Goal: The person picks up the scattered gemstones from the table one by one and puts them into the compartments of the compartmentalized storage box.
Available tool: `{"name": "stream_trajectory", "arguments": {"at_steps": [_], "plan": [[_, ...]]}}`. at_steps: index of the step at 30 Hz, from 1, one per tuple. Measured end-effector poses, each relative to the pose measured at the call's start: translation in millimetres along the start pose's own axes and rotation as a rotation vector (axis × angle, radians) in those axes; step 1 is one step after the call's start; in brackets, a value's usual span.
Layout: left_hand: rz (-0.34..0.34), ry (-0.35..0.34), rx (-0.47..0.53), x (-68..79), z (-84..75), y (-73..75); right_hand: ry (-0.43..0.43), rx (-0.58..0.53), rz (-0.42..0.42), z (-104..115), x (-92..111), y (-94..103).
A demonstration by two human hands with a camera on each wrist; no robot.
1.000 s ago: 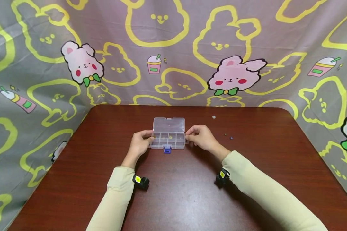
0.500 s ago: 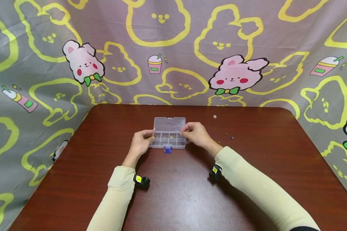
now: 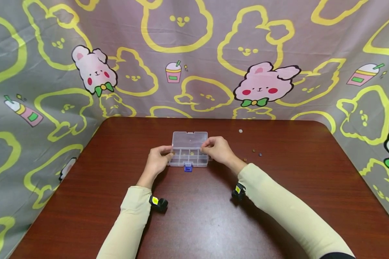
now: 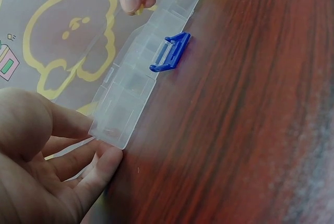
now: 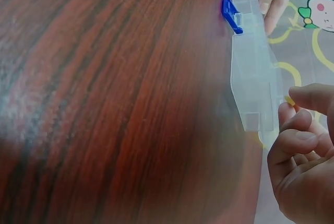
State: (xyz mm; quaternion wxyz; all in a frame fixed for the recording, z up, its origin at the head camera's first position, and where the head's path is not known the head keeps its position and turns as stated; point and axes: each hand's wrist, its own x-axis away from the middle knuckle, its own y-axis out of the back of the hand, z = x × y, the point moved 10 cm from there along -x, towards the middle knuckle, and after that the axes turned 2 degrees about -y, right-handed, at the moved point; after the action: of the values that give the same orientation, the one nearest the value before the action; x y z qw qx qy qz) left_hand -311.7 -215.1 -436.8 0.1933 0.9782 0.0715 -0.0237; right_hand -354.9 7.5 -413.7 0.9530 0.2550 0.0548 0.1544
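Nearest, two pale sleeves (image 3: 126, 216) are reaching in over the dark red-brown table (image 3: 188, 223), each wrist carrying a black camera (image 3: 159, 204). The right sleeve is now lying farther inward than it was a second ago. Beyond them, a blue latch (image 3: 188, 168) is hanging on the front of a clear compartment box (image 3: 178, 165), which is sitting between the hands in the same place as before. The left hand (image 3: 157, 160) is gripping the box's left end, its hold unchanged. The right hand (image 3: 219, 149), earlier beside the right end, is now hovering with its fingertips over the rear right compartment, pinching a small yellow piece (image 4: 140, 10). Another yellowish piece (image 3: 192, 153) is lying in the rear row. Behind that, the raised lid (image 3: 190, 139) is standing at the back. To the right, an orange-brown bit (image 3: 245, 159), hidden a second ago, is showing near the right wrist; a blue bit (image 3: 260, 154) and an olive bit (image 3: 254, 150) are lying beyond it. Farther off, a whitish piece (image 3: 240, 131) is resting before the patterned cloth (image 3: 207, 102).
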Motion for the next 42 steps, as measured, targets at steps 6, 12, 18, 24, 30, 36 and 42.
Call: {"name": "stream_trajectory", "arguments": {"at_steps": [6, 12, 18, 24, 30, 36, 42], "plan": [[0.000, 0.002, 0.003, 1.0, -1.9, 0.8, -0.004, 0.009, -0.012, -0.3, 1.6, 3.6], [0.005, 0.005, -0.005, 1.9, -4.2, 0.0, 0.007, 0.009, -0.016, 1.2, 3.0, 6.9], [0.004, 0.005, 0.001, 1.4, -3.9, -0.8, 0.004, 0.022, -0.017, -2.4, 5.1, 13.3], [0.007, 0.007, -0.005, 1.4, -3.7, -0.5, 0.000, 0.045, -0.021, -12.2, 10.0, 25.0], [0.009, 0.010, 0.005, 1.9, -2.0, -0.6, -0.007, 0.077, -0.031, -24.0, 20.7, 44.5], [0.010, 0.002, 0.001, 2.2, -2.2, 1.1, -0.023, 0.104, -0.029, -33.0, 32.0, 65.7], [0.015, -0.005, 0.009, 1.3, -4.0, -0.4, -0.056, 0.115, -0.053, -46.8, 40.2, 86.9]]}}
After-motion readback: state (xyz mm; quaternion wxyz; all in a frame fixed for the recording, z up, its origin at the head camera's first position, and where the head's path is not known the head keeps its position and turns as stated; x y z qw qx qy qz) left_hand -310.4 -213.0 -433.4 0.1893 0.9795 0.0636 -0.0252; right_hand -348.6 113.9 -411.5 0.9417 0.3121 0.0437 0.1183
